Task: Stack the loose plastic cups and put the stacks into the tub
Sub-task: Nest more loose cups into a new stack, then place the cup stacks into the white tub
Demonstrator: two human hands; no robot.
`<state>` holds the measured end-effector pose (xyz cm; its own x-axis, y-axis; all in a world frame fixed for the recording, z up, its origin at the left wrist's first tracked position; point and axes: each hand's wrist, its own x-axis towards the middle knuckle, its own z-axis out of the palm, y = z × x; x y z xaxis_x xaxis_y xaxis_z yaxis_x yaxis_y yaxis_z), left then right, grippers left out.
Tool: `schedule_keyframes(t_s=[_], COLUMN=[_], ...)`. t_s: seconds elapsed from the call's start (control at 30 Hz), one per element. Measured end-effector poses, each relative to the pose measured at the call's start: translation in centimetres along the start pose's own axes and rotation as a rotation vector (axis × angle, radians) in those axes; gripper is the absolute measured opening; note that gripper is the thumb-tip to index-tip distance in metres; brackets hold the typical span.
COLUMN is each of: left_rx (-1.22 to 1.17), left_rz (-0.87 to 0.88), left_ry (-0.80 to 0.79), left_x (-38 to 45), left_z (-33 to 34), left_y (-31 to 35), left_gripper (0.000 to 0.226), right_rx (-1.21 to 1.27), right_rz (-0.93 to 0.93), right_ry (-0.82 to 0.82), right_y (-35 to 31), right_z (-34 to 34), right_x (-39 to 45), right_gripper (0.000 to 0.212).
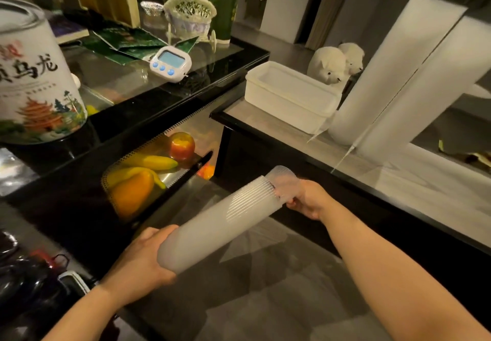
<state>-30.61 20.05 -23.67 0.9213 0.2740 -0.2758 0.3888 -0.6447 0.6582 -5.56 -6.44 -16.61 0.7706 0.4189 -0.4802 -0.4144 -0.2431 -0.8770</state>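
Head view: cup stack between both hands

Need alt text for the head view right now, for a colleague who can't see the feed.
Both hands hold a long stack of frosted plastic cups tilted in mid-air: left hand grips its base, right hand the top cup. The white tub sits on the grey counter beyond.

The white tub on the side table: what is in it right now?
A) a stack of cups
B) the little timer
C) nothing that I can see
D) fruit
C: the white tub shows only its bare pale inside, while the stack of cups is held in the air by the left hand and the right hand.
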Motion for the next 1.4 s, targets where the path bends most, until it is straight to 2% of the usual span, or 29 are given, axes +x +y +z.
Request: schedule_keyframes(t_s=[0.1,0.37,0.53,0.7,0.8,0.87,0.97,1.03,1.17,1.3,1.4], left_rx=[-0.033,-0.090,-0.103,-0.105,-0.136,-0.221,-0.298,-0.360,-0.397,-0.377,-0.221], left_rz=[0.030,0.065,0.076,0.138,0.240,0.307,0.392,0.466,0.600,0.703,0.764], left_ry=[-0.025,0.050,0.061,0.066,0.083,0.077,0.020,-0.004,-0.047,-0.147,-0.057], left_x=[-0.8,-1.8,-1.8,-0.9,0.1,0.6,1.2,1.6,1.4,1.0,1.9], left_z=[-0.5,-1.1,-1.4,-2.2,-3.7,-5.0,-7.0,-7.6,-7.1,-6.5,-6.2], left_y=[0.6,2.3,3.4,6.6,10.8,14.4,19.6,22.6,27.8,32.1,35.1], left_gripper=[0.073,0.078,0.094,0.104,0.104,0.098,0.094,0.096,0.095,0.079,0.084], right_rx=[-0.154,-0.417,-0.263,-0.028,0.123,0.211,0.138,-0.011,-0.187,-0.164,-0.212], right_rz=[-0.047,-0.264,-0.321,-0.476,-0.585,-0.731,-0.878,-0.842,-0.647,-0.602,-0.644], right_ry=[-0.017,0.117,0.201,0.269,0.329,0.313,0.229,0.252,0.538,0.745,0.844], right_y=[-0.7,-1.2,-1.8,-5.9,-9.4,-11.0,-11.7,-11.3,-10.5,-11.5,-12.7], right_z=[0.0,2.8,3.4,3.5,3.9,4.2,4.9,5.7,6.1,3.2,1.0], right_x=[-1.3,-4.2,-5.8,-9.3,-12.0,-14.2,-17.6,-19.0,-20.5,-21.7,-21.5], right_gripper=[0.022,0.012,0.024,0.024,0.046,0.053,0.045,0.069,0.107,0.114,0.115])
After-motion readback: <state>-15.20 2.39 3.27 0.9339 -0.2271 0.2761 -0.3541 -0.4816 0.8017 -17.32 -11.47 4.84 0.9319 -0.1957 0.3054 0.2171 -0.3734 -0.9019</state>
